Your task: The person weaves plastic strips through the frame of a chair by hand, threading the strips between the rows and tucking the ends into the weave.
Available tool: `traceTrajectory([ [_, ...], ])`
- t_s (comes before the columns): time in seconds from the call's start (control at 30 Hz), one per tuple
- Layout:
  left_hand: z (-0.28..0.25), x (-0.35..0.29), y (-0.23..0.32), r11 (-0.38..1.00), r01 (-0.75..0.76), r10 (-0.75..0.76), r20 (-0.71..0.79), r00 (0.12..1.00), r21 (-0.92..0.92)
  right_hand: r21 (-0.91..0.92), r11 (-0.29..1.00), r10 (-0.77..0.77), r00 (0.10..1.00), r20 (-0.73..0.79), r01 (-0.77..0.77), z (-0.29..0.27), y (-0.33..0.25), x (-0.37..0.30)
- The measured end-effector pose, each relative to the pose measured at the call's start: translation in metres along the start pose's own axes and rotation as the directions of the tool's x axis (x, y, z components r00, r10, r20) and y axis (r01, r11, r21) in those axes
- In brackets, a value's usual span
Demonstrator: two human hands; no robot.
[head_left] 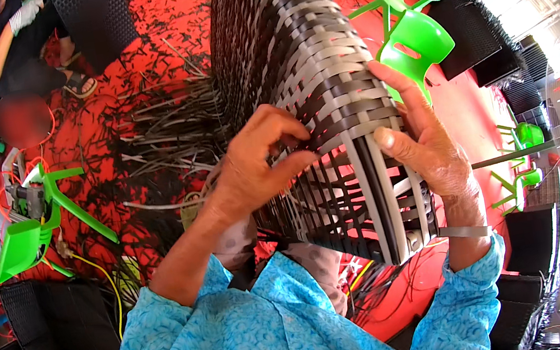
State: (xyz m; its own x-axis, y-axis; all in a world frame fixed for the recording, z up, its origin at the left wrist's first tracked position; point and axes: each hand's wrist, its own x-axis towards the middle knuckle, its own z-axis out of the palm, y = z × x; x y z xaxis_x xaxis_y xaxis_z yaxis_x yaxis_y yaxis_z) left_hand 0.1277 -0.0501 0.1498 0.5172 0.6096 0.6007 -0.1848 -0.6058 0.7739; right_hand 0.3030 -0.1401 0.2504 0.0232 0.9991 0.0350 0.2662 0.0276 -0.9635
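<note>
A tall woven rattan furniture piece [308, 75] in brown and grey plastic strips stands before me. Its upper part is closely woven. Lower down, bare strips and dark slots of the frame [370, 190] show. My left hand [250, 169] is curled at the lower edge of the weave, thumb and forefinger bent toward it; what lies between their tips is unclear. Around the right-hand corner goes my right hand [425, 144], thumb on the near edge and fingers along the side. A long strip [533, 151] extends rightward beside my right wrist.
Loose strips [171, 133] and dark scraps cover the red floor at left. Green plastic chairs [420, 39] stand beyond the piece; another green chair [24, 248] is at left by a yellow cable [113, 289]. A person's gloved hand [26, 16] shows at upper left, beside a black woven panel [96, 24].
</note>
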Motion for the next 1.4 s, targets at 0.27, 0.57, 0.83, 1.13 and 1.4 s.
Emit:
traceTrajectory([
  [0.27, 0.002, -0.108, -0.099, 0.785, -0.024, -0.111, 0.178, 0.978, 0.620, 0.149, 0.985, 0.098, 0.993, -0.070, -0.087, 0.007, -0.006, -0.004],
  [0.57, -0.021, -0.118, -0.132, 0.732, 0.088, -0.290, 0.191, 0.938, 0.676, 0.187, 0.979, 0.100, 0.990, -0.098, -0.080, 0.011, -0.004, -0.003],
  [0.83, -0.004, -0.108, -0.146, 0.594, -0.240, -0.086, 0.358, 0.930, 0.768, 0.059, 0.998, 0.011, 0.993, -0.115, -0.004, 0.013, -0.005, -0.003],
  [1.13, 0.004, -0.099, -0.135, 0.405, -0.385, -0.304, 0.519, 0.799, 0.829, 0.433, 0.894, 0.126, 0.992, -0.007, -0.111, 0.008, 0.011, -0.022],
  [1.4, 0.051, -0.091, -0.180, 0.991, 0.122, -0.105, 0.234, 0.966, -0.059, 0.540, 0.841, 0.061, 0.998, -0.034, -0.033, 0.008, 0.012, -0.019],
])
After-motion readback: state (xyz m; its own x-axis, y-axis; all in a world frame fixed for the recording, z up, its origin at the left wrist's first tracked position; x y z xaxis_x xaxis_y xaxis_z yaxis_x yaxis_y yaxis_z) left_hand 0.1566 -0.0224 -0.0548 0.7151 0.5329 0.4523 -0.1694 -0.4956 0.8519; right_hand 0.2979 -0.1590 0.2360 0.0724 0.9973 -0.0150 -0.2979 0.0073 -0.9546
